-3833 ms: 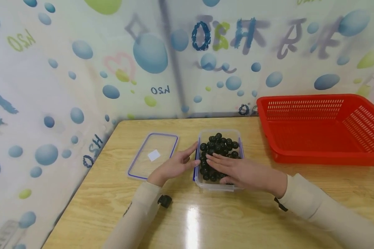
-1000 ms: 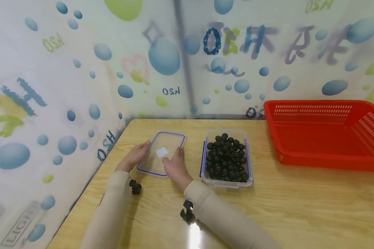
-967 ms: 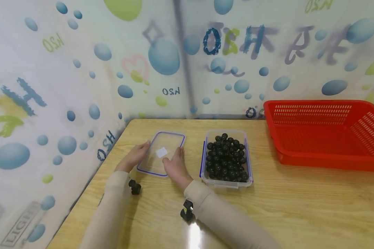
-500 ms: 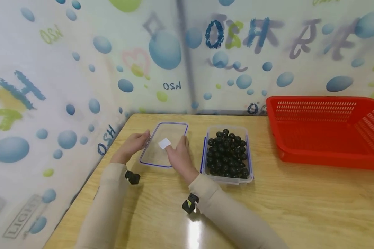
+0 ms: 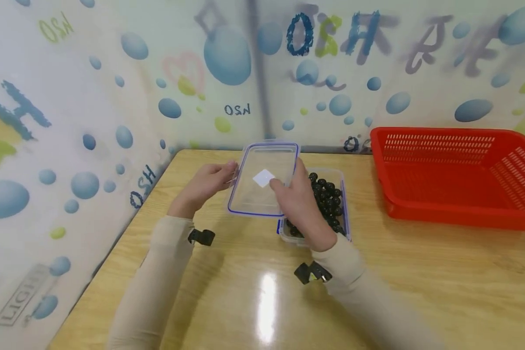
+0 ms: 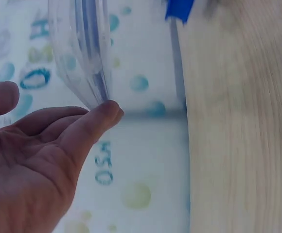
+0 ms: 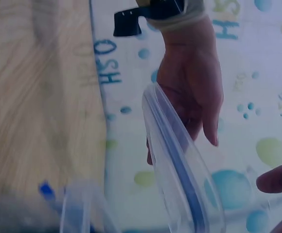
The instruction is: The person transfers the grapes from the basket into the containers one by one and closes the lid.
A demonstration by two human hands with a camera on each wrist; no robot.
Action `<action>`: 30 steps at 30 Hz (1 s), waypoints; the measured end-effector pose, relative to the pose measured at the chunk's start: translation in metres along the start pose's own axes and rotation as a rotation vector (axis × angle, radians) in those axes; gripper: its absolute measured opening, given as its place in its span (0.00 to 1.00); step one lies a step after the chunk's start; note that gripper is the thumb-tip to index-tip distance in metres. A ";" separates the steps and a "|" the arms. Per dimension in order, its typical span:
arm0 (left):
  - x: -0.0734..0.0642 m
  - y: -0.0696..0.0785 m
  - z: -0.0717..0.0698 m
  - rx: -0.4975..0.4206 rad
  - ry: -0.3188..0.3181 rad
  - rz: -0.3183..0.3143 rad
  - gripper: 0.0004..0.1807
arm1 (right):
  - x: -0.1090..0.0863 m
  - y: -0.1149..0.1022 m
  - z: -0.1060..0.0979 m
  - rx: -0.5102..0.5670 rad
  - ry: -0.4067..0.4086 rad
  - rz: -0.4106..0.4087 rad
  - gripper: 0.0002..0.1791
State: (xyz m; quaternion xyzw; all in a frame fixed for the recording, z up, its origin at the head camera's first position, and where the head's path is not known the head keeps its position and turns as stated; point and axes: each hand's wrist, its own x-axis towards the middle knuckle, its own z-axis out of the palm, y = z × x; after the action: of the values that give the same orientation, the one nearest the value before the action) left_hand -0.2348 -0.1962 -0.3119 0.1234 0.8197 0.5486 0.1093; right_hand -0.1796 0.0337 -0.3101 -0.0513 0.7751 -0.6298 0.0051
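A clear plastic lid (image 5: 262, 199) with a blue seal and a white square label is tilted above the table in the head view. My right hand (image 5: 302, 206) grips its right side, thumb on the upper face. At the left edge, my left hand (image 5: 203, 187) touches the lid with nearly straight fingers; the left wrist view shows the fingertips (image 6: 109, 111) against the rim, thumb apart. Behind the right hand stands a clear food container (image 5: 295, 240) holding glossy black, grape-like balls (image 5: 330, 197). The lid and right hand hide its left part.
A red perforated plastic basket (image 5: 446, 214) stands at the right on the wooden table (image 5: 218, 296). A wall with a bubble-patterned covering (image 5: 227, 56) runs along the table's back and left side.
The lid has risen off the table and moved right, carried between both hands, and now overlaps the container. Earlier, the hands were at the container, the right one on the black balls.
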 end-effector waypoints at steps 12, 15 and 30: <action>0.008 0.033 0.079 -0.012 -0.091 0.007 0.26 | -0.013 0.018 -0.106 -0.202 -0.054 0.206 0.40; 0.009 0.039 0.093 0.016 -0.114 -0.001 0.27 | -0.015 0.019 -0.125 -0.244 -0.072 0.212 0.39; 0.005 0.035 0.103 0.084 -0.070 0.014 0.25 | -0.009 0.022 -0.134 -0.207 -0.040 0.248 0.36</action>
State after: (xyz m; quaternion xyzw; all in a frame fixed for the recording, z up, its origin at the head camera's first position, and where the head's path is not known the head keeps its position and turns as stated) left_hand -0.2042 -0.0922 -0.3185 0.1524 0.8369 0.5098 0.1288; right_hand -0.1819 0.1699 -0.3043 0.0319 0.8360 -0.5399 0.0931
